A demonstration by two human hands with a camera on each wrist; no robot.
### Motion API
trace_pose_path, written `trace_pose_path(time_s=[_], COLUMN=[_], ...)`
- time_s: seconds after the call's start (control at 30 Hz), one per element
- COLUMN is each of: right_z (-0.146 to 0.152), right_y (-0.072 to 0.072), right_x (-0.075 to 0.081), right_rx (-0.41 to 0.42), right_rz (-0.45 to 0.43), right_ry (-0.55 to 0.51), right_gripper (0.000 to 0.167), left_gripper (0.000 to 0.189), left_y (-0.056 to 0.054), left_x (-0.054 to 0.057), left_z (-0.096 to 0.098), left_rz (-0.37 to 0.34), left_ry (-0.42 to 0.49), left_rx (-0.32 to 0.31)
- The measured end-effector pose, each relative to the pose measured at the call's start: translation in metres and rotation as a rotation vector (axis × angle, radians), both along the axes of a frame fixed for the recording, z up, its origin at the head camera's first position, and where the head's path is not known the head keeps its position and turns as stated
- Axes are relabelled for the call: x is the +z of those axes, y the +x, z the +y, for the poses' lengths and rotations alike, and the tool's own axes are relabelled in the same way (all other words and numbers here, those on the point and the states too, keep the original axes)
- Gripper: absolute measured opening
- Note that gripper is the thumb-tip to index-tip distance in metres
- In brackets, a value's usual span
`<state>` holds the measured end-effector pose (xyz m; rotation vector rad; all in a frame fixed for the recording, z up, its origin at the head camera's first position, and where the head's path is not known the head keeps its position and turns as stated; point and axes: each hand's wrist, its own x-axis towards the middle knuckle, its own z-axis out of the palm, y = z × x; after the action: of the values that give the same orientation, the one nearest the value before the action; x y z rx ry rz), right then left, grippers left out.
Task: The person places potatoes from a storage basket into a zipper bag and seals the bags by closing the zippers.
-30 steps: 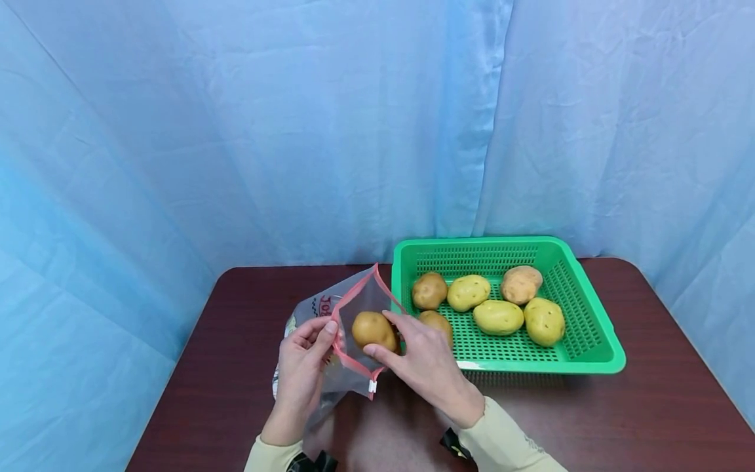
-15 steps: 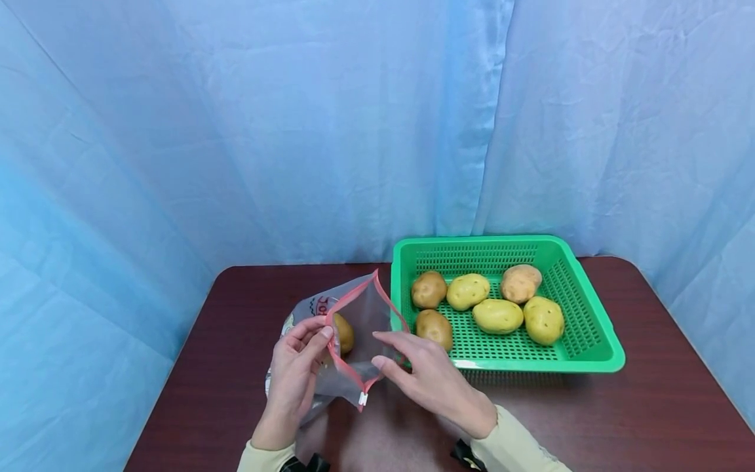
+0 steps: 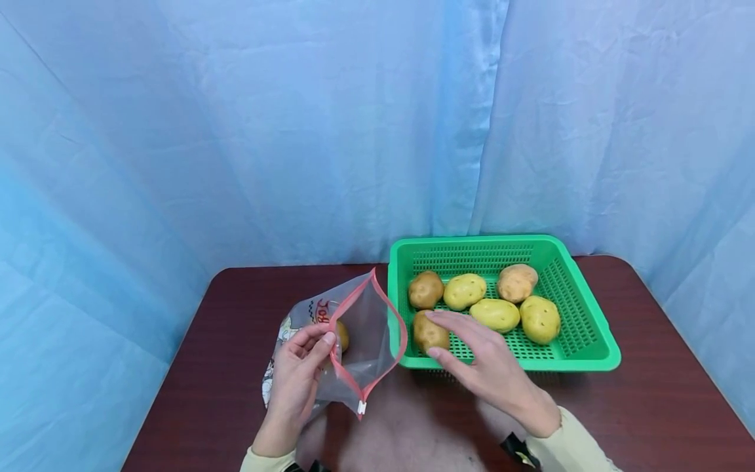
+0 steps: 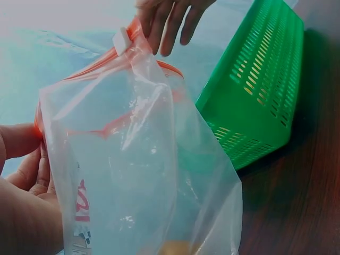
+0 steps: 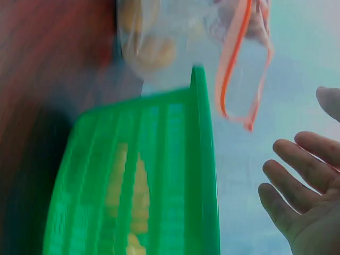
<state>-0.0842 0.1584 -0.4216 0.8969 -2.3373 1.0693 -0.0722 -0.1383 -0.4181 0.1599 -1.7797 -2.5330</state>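
My left hand (image 3: 295,380) pinches the pink-edged mouth of a clear printed zip bag (image 3: 373,341) between thumb and fingers, and the mouth gapes toward the right. Inside the bag a brown potato (image 3: 343,335) shows partly behind the print; in the right wrist view, yellowish potatoes (image 5: 155,51) show blurred through the plastic. A white slider (image 3: 362,408) sits at the bag's near corner. Over the front left of the green basket (image 3: 578,363), my right hand (image 3: 495,367) is spread with nothing held, its thumb and fingertips close around a brown potato (image 3: 429,335). Contact cannot be told.
Other potatoes lie in the basket: a brown one (image 3: 426,290) at the back left, yellow ones (image 3: 540,320) in the middle and right, and a tan one (image 3: 517,282) behind. Dark brown table (image 3: 655,367) surrounds it. A blue curtain (image 3: 354,131) hangs behind.
My right hand has let go of a potato inside the bag, drawn out of the mouth and moved right over the basket. The potato slid deeper; my left hand keeps its pinch.
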Motion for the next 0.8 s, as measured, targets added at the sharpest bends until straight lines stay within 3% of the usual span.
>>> trace_pose_path(time_s=[0.2,0.47,0.8], right_z=[0.031,0.059,0.079], right_y=[-0.007,-0.014,-0.026], right_x=[0.004,0.011,0.009], right_rx=[-0.061,-0.135,-0.162], right_rz=[0.034,-0.038,-0.112], right_ry=[0.046,0.129,0.210], right_gripper=[0.056,0.074,0.075], left_gripper=[0.013,0.013,0.015], left_y=[0.000,0.000,0.001], left_x=[-0.001,-0.001,-0.001], left_z=[0.000,0.000,-0.001], left_rz=[0.012,0.035,0.031], left_ry=[0.006,0.012,0.009], left_rx=[-0.007,-0.008,-0.010])
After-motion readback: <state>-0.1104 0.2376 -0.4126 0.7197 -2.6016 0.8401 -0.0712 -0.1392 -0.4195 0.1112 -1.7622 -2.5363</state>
